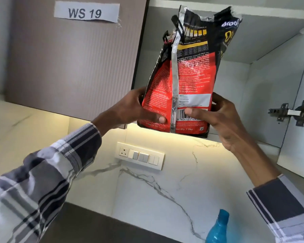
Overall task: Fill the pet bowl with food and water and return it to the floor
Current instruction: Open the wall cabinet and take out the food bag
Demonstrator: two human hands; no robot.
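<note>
Food bag: a red and black pet food bag (189, 76) with a silver back seam, held upright at the mouth of an open wall cabinet (270, 55); its torn top is open and crumpled, its base hangs just over the cabinet's lower edge; the barcode and "Net Qty 1.2kg" face the camera
Left hand: the left hand (130, 109) grips the bag's lower left side, thumb pressed on the front near the seam, the other fingers curled round behind
Right hand: the right hand (225, 120) holds the lower right side, thumb lying across the barcode, fingers wrapped round the bag's right edge
Sleeves: both arms reach up in a grey, white and dark plaid shirt (47, 181)
Cabinet door: the closed door to the left carries a paper label (86, 12) reading "WS 19"; the open door on the right shows a metal hinge (290, 112)
Wall: white marble backsplash (147, 186) with grey veins, lit by a warm strip under the cabinet; a cream switch plate (139, 156) with a socket sits below the bag
Bottle: the top of a blue plastic bottle (218, 228) shows at the lower edge, well below the right hand
</note>
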